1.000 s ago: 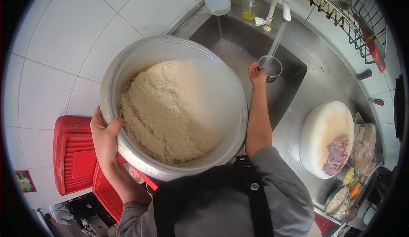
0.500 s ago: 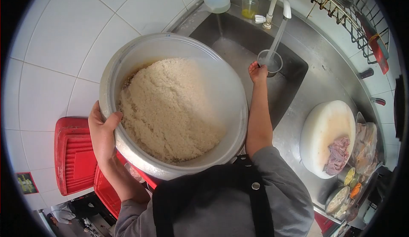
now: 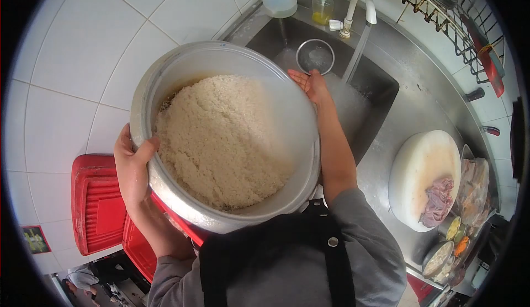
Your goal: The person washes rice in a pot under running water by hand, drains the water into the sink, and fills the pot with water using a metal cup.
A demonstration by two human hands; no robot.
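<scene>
A large metal pot (image 3: 270, 75) tilts in front of my body, with a big heap of pale uncooked rice (image 3: 221, 141) inside. My left hand (image 3: 134, 163) grips its left side, thumb over the rim and fingers underneath. By the right rim, my right hand (image 3: 310, 85) is open over the sink edge, fingers stretched out palm up. Just beyond its thumb sits a small round cup (image 3: 315, 56) inside the steel sink (image 3: 361, 120); I cannot tell whether the thumb touches it. Water runs from the white tap (image 3: 371, 12) into the sink.
A white tub (image 3: 279, 4) and a soap bottle (image 3: 322, 6) stand behind the sink. On the right are a round chopping board (image 3: 411, 169) with raw meat (image 3: 439, 202) and several food containers. Red plastic bins (image 3: 99, 196) are at the left. A wire rack hangs upper right.
My right hand has moved left from under the tap toward the pot, its fingers opening. The cup has shifted left, out of the stream. My left hand stays on the pot.
</scene>
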